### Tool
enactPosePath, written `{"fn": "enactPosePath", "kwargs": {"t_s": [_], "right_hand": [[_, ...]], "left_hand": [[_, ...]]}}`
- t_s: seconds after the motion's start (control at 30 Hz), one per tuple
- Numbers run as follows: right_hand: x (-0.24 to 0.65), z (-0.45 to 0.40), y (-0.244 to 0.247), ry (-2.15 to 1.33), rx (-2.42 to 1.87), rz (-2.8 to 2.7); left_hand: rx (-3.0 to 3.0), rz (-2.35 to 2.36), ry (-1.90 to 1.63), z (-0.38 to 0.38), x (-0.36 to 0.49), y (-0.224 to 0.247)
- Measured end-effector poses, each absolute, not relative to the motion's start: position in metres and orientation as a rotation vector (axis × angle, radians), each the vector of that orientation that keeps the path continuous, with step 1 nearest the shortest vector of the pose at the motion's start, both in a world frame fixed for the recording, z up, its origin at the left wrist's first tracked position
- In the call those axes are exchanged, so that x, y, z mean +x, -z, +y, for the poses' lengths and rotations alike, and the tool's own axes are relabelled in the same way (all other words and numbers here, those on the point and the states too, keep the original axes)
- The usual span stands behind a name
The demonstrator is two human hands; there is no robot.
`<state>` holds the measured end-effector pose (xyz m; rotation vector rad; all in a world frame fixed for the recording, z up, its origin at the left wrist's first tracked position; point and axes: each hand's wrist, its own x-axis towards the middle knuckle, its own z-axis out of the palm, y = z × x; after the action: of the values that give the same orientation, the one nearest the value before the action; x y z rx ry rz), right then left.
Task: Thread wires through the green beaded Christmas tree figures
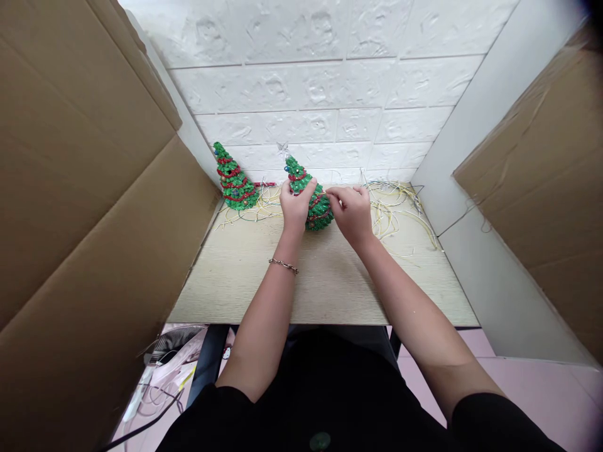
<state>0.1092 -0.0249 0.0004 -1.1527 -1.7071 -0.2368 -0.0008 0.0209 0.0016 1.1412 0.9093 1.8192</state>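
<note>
A small green Christmas tree [319,221] with red garland and a clear star [282,149] on top leans to the left above the table. My left hand [296,204] is wrapped round its left side, thumb across the front. At the tree's right side my right hand [352,210] is closed in a pinch, its fingertips by the branches. What those fingertips hold is too small to make out. A second green tree [235,186] with red garland and small coloured balls stands at the back left, apart from both hands.
Loose yellow and white wires [393,201] lie tangled along the back of the table [330,282], on both sides of the held tree. A white brick-pattern wall [306,88] closes the back. Cardboard sheets [94,188] flank the left and right sides.
</note>
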Motion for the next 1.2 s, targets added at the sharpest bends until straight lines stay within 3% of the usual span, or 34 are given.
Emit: {"fn": "enactPosePath", "kwargs": {"t_s": [0.23,1.2], "right_hand": [[0.105,-0.020,0.005,-0.021,-1.216,-1.691],[0.111,-0.020,0.005,0.076,-1.090,-1.709]], "left_hand": [[1.271,0.979,-1.768,0.017,0.002,-0.002],[1.060,0.878,-1.809,0.020,-0.005,-0.006]]}}
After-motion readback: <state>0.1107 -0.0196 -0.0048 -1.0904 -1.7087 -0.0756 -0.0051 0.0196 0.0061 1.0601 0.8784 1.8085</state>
